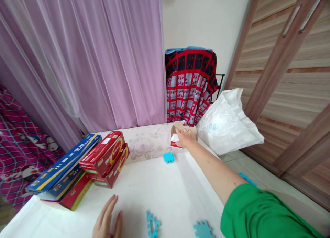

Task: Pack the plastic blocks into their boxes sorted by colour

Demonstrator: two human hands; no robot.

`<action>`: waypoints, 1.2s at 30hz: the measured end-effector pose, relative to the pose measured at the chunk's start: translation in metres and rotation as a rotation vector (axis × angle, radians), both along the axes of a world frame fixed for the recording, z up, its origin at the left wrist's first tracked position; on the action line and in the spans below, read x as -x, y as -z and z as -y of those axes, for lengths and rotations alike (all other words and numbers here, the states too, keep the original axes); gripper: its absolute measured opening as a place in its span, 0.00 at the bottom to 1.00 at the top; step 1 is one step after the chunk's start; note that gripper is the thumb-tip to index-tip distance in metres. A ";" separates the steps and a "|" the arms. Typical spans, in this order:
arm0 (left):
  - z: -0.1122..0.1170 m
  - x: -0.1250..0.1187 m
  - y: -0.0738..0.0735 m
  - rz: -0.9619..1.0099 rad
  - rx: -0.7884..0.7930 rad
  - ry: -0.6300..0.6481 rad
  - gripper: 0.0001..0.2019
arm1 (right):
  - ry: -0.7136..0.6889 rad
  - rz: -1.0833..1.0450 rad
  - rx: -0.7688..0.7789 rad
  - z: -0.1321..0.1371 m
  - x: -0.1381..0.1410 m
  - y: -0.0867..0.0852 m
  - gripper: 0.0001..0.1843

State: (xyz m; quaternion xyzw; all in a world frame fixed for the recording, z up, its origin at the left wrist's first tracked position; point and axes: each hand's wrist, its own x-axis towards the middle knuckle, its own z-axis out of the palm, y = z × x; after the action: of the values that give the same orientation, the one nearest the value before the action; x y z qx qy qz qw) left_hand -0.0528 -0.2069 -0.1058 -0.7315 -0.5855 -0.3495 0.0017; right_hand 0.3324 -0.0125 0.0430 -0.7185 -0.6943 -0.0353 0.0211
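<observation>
My right hand (184, 137) reaches across the table to a small open cardboard box (176, 142) with red and white sides, near the far edge. Its fingers are stretched over the box's opening; what lies inside is hidden. My left hand (107, 219) hovers low at the near side, fingers extended and thumb apart, holding nothing. Right of it lies a blue notched frame piece (150, 221) with an open middle. A flat blue interlocking piece (203, 229) is at the front edge of view. Another blue interlocking piece (169, 158) sits just in front of the box.
Red boxes (103, 155) are stacked on the table's left, beside blue and red long boxes (64, 166). A white plastic bag (229, 124) stands at the right edge. Something blue (247, 179) shows beyond the table, right of my arm. Purple curtains (116, 59) hang behind.
</observation>
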 end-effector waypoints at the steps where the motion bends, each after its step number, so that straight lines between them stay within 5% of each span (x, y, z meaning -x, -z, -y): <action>1: 0.000 0.001 0.002 0.004 0.000 0.008 0.30 | 0.000 0.016 0.027 -0.003 0.000 0.001 0.33; 5: -0.001 0.002 0.007 0.021 0.001 0.032 0.28 | -0.043 0.070 0.063 0.001 0.000 0.001 0.15; 9: -0.001 -0.007 0.003 0.116 0.001 -0.011 0.23 | -0.105 0.097 0.012 0.028 -0.004 -0.011 0.15; 13: -0.001 -0.018 -0.005 0.207 -0.041 -0.038 0.21 | -0.213 0.115 -0.053 0.078 -0.004 -0.031 0.17; 19: 0.010 -0.027 -0.027 0.283 -0.083 -0.017 0.18 | -0.607 0.089 -0.142 0.173 0.028 -0.047 0.13; 26: 0.081 0.013 -0.102 0.285 -0.149 -0.192 0.20 | -1.005 0.128 -0.187 0.250 0.096 -0.049 0.07; 30: 0.140 0.027 -0.144 -0.031 -0.308 -0.137 0.14 | -1.163 0.166 -0.221 0.275 0.137 -0.035 0.07; 33: 0.165 0.027 -0.153 -0.257 -0.257 -0.078 0.16 | -1.265 0.197 -0.237 0.287 0.161 -0.012 0.09; 36: 0.170 0.031 -0.146 -0.366 -0.083 -0.074 0.19 | -1.313 0.202 -0.246 0.291 0.174 0.011 0.11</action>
State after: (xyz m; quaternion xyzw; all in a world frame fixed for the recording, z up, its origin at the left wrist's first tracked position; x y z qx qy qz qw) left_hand -0.0834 -0.3768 0.0403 -0.7601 -0.5870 -0.2340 0.1512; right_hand 0.1587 -0.3037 0.0319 -0.1329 -0.9765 -0.1608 0.0547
